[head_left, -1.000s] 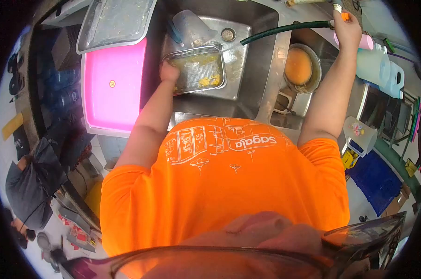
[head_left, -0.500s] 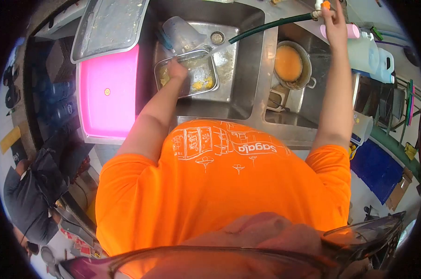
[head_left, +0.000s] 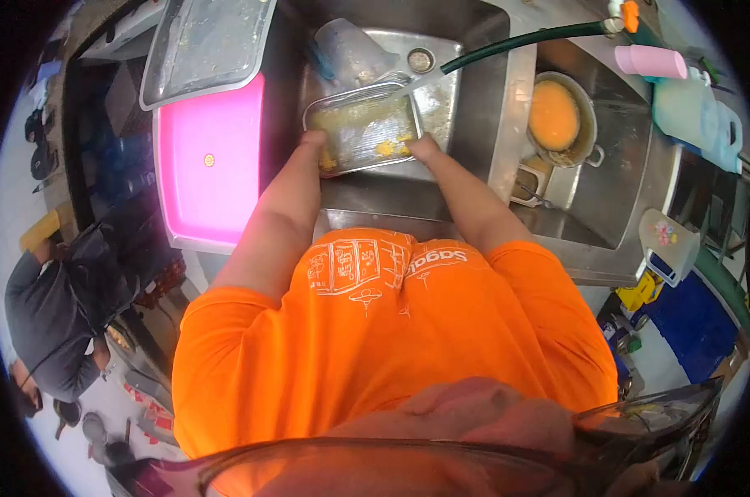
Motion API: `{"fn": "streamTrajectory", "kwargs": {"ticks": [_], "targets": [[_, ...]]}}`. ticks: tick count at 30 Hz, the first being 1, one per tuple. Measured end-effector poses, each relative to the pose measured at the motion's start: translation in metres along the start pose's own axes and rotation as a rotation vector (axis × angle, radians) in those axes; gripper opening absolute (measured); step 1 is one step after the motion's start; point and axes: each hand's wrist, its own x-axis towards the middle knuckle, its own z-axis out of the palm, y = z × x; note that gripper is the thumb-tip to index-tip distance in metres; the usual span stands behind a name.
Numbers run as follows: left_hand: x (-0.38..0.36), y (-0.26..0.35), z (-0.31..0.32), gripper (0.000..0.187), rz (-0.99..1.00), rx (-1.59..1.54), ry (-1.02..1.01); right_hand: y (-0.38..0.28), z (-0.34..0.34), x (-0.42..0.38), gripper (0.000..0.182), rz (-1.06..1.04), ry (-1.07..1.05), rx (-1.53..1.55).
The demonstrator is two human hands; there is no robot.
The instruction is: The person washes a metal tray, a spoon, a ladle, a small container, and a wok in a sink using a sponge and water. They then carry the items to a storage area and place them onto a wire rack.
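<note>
Both my hands hold a rectangular metal tray (head_left: 358, 132) in the left sink basin. My left hand (head_left: 313, 139) grips its left edge, and my right hand (head_left: 423, 147) grips its right edge. Yellow scraps and some liquid lie inside the tray. Water runs from the end of a green hose (head_left: 524, 41) over the tray's upper right corner. Just behind the tray lies a translucent plastic container (head_left: 354, 54), beside the round drain (head_left: 420, 60).
Left of the basin are a pink tray (head_left: 209, 182) and a clear lid-like tray (head_left: 209, 50). The right basin holds a pot (head_left: 586, 124) of orange liquid and a small metal container (head_left: 528, 184). A person (head_left: 52, 323) is at the far left.
My right hand has come down from the tap at the hose's far end to the tray's right edge. My left hand has shifted to the left edge. The whole view has shifted.
</note>
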Motion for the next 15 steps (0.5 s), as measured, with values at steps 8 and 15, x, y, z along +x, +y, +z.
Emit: {"fn": "streamTrajectory", "kwargs": {"ticks": [8, 15], "targets": [[-0.013, 0.026, 0.006, 0.029, 0.043, -0.187, -0.061, -0.040, -0.054, -0.046, 0.046, 0.038, 0.276, -0.001], [-0.156, 0.101, -0.089, 0.036, 0.001, 0.194, 0.067, -0.032, -0.049, -0.102, 0.040, 0.225, -0.217, 0.499]]}}
